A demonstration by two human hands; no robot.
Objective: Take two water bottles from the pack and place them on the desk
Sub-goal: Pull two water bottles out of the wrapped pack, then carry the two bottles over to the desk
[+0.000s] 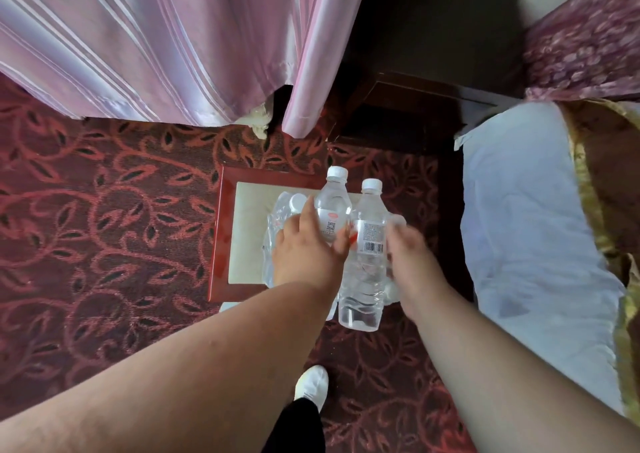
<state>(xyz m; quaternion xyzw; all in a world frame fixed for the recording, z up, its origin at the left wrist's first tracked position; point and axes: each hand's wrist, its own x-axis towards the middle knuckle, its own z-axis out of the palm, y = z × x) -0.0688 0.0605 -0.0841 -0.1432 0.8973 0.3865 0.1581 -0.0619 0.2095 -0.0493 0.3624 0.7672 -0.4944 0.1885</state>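
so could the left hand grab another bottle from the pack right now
Probably not. The left hand is already closed on a bottle, so it has no free grip, though the pack lies just beneath it with a capped bottle showing.

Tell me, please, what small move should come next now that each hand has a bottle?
Probably lift both clear and turn toward the desk. The left hand grips one bottle, the right hand the other bottle, both above the pack on the stool.

Red-framed stool (221, 231) on patterned carpet (104, 227), bottle pack (277, 224) atop.
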